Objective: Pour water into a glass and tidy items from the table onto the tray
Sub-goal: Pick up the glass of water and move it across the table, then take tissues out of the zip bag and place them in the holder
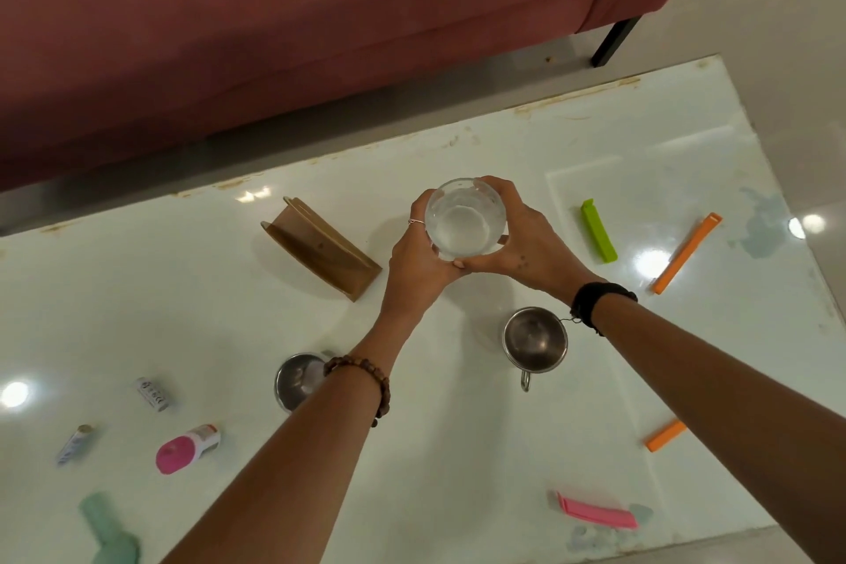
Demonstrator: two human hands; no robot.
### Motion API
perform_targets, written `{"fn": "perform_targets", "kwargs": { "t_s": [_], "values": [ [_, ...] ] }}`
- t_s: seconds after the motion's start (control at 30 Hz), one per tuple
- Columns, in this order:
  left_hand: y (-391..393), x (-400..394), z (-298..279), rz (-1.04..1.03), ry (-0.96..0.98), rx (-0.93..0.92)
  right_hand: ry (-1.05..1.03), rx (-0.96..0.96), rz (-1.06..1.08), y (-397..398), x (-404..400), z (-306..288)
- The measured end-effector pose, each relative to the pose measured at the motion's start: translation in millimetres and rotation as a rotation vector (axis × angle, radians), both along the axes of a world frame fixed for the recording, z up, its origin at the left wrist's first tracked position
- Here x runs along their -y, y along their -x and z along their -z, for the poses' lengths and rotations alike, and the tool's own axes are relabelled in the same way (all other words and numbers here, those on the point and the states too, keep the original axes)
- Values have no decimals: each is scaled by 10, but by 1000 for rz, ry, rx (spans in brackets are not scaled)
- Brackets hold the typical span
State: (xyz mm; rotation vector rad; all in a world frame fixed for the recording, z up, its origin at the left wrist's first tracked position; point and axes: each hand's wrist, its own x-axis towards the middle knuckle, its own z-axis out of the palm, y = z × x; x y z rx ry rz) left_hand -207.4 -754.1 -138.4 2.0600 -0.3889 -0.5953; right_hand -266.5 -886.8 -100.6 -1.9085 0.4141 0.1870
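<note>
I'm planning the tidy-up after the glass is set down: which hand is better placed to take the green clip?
Probably the right hand: the green clip lies just beyond it, on the right of the glass. The left hand would have to cross over.

Soft indoor light, glare showing on a glossy top

Round lamp reflections are glinting off the white table; wide-angle bending is curving the edges, and slight blur is softening detail.

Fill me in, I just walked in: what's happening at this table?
A person holds a glass of water in both hands, left hand and right hand wrapped around it above the white table. Two steel cups stand nearer the person. Colored clips and small tubes lie scattered around, not yet tidied.
</note>
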Motion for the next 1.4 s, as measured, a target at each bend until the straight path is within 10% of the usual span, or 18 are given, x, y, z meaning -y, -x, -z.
{"fn": "perform_targets", "kwargs": {
  "t_s": [0.37, 0.6, 1.03, 1.23, 1.4],
  "values": [
    [202, -23, -419, -162, 130, -343, 192, -14, 209, 212, -157, -218],
    [423, -1239, -1004, -226, 169, -145, 254, 247, 217, 327, -1373, -720],
    [202, -5576, -1127, -425, -489, 506, 48, 131, -454, -415, -5305, -694],
    [-168, -7248, -981, -173, -963, 567, 348, 209, -795, -1032, -6814, -493],
    [-574, -7627, -758, -57, -983, 584, 639, 228, -915, -1324, -7347, -319]
  ]
}}
